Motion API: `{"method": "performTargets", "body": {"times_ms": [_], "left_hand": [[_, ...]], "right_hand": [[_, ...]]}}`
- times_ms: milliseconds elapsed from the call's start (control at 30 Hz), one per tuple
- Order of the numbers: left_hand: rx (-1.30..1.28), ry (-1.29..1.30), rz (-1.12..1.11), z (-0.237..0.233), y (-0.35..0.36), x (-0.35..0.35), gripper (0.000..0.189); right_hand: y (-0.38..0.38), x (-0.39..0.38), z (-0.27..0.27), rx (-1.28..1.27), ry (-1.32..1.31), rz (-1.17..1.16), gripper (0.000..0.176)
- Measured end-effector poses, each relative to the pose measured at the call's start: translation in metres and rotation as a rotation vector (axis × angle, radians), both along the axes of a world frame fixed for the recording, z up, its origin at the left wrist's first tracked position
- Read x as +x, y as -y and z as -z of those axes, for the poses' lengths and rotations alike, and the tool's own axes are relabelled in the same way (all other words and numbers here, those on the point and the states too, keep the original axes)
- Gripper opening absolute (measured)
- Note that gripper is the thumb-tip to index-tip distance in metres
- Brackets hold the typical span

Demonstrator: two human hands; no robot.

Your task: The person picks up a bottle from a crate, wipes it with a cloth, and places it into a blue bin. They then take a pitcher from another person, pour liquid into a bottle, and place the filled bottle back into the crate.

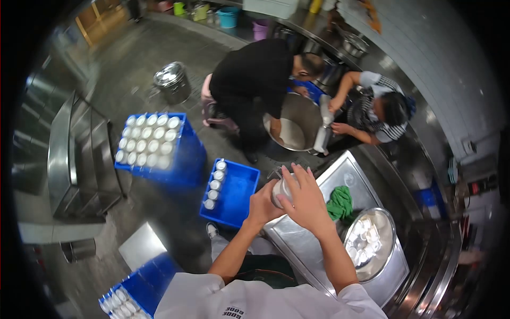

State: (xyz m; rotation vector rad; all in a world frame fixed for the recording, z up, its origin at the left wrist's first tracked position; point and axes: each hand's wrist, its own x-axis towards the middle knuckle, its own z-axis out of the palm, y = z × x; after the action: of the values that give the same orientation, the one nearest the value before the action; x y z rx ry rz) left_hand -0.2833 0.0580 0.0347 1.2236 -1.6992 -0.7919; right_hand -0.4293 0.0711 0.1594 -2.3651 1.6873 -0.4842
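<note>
Held in front of me, above the near corner of the steel table (297, 234), is a small pale jar (278, 194). My left hand (264, 204) is wrapped round its side. Over its top and right side lies my right hand (307, 201), fingers bent across it and covering much of the jar. A thin wire shows beside the fingertips. Just left of my hands, a blue crate (241, 183) has one row of several white-topped jars (215, 185) along its left side. A green cloth (340, 202) and a metal bowl (390, 247) of shiny white lids (364, 240) rest on the table.
Stacked blue crates (194, 154) full of white-topped jars stand at left; another crate (154, 282) is lower left. Two people (249, 69) (380, 106) lean over a big steel pot (303, 114) holding white contents. A lidded metal can (173, 85) stands on the floor.
</note>
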Motion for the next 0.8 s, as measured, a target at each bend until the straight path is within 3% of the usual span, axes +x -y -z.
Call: {"method": "performTargets", "body": {"times_ms": [167, 467, 800], "left_hand": [[0.124, -0.015, -0.131, -0.002, -0.002, 0.078, 0.082], [-0.039, 0.011, -0.217, 0.044, -0.018, 0.215, 0.081], [-0.002, -0.057, -0.386, 0.078, -0.061, 0.293, 0.080]], "right_hand": [[0.024, 0.078, 0.004, 0.104, 0.210, -0.176, 0.076], [0.027, 0.202, 0.036, 0.194, 0.132, -0.333, 0.076], [0.013, 0.297, 0.073, 0.222, 0.181, -0.461, 0.076]]}}
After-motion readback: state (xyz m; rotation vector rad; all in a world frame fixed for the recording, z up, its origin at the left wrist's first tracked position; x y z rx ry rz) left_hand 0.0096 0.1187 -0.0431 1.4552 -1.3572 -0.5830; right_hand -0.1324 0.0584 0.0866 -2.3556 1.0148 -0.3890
